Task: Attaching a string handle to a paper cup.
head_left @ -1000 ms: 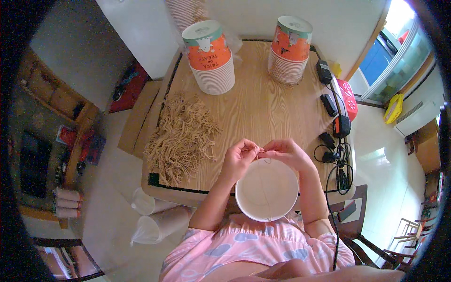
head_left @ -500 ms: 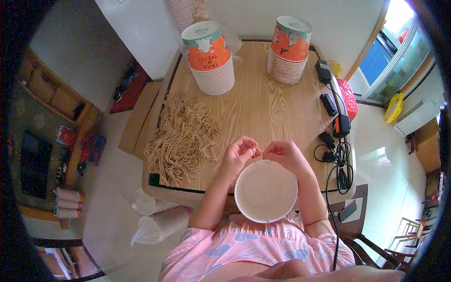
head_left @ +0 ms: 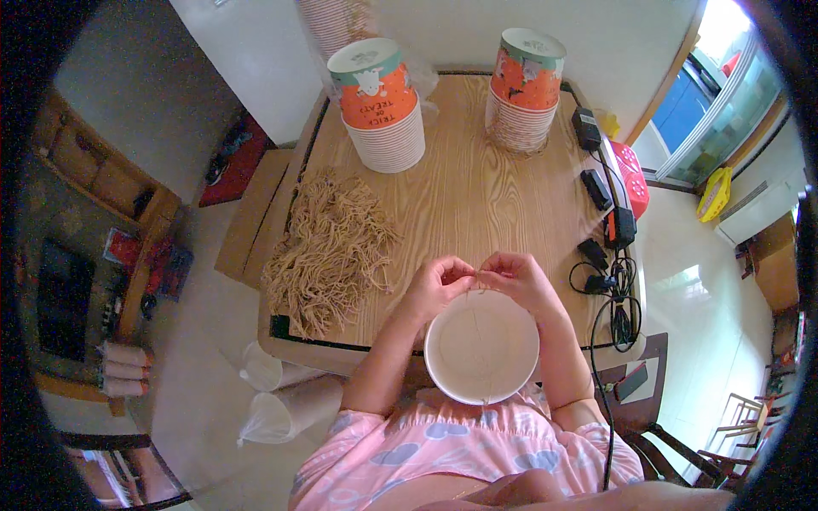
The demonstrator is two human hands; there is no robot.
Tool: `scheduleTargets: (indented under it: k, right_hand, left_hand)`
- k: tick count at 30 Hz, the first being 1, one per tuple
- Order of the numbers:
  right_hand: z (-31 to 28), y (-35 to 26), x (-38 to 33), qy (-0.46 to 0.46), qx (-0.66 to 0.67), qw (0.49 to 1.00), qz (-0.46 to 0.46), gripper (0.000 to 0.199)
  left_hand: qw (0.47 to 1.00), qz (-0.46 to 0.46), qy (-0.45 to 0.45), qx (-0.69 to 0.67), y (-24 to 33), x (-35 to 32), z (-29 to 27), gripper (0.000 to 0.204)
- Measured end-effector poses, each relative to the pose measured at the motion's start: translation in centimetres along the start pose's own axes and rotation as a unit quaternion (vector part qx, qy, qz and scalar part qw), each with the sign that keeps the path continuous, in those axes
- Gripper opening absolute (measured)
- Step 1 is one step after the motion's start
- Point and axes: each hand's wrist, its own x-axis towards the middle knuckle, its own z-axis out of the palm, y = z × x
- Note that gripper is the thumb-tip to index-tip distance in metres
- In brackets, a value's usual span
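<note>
Against my front rests a white paper bucket (head_left: 452, 362), its open mouth turned up toward me. A thin tan string (head_left: 477, 324) runs across the mouth from the far rim to the near rim. My left hand (head_left: 441, 283) and my right hand (head_left: 515, 279) meet at the far rim, fingertips pinched together on the string's end. The fingers mostly hide that end, so how it passes through the rim cannot be made out. To the left of my hands lies a loose pile of tan twisted strings (head_left: 328, 247) on the wooden table (head_left: 452, 179).
At the table's back stand two upside-down stacks of orange and green printed paper buckets, the left stack (head_left: 383, 140) and the right stack (head_left: 521, 123), the latter with tan strings around it. Black adapters and a tangled cable (head_left: 626, 298) line the right edge. Bagged white stacks (head_left: 294, 409) lie on the floor.
My left fingertips have moved right and slightly down, closing the small gap to my right fingertips at the far rim. The bucket has barely moved.
</note>
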Motion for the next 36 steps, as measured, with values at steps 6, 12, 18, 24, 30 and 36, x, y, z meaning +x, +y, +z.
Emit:
scheduleTargets:
  k: [6, 12, 18, 24, 30, 36]
  right_hand:
    - [0.0, 0.3, 0.1, -0.001, 0.008, 1.0, -0.011, 0.011]
    - [0.8, -0.3, -0.1, 0.055, 0.018, 0.998, -0.032, 0.005]
    - [0.4, 0.1, -0.3, 0.065, -0.177, 0.972, -0.143, 0.008]
    - [1.1, -2.1, -0.9, 0.061, -0.287, 0.949, -0.113, 0.013]
    - [1.4, -2.5, -0.8, 0.078, -0.258, 0.959, -0.088, 0.008]
    - [0.6, -0.2, 0.5, 0.089, -0.111, 0.983, -0.118, 0.004]
  left_hand:
    - [0.999, -0.029, -0.024, -0.02, -0.4, 0.2, -0.3, 0.011]
    - [0.997, -0.039, -0.037, -0.055, -0.5, 0.4, -0.4, 0.012]
    - [0.993, -0.049, -0.018, -0.108, -1.1, 0.5, -0.3, 0.012]
    - [0.995, -0.035, -0.005, -0.095, -0.4, 0.4, -0.3, 0.012]
    - [0.991, -0.067, 0.022, -0.115, -0.2, 0.2, -0.3, 0.011]
    - [0.992, -0.018, 0.055, -0.116, 0.1, 0.6, 0.1, 0.007]
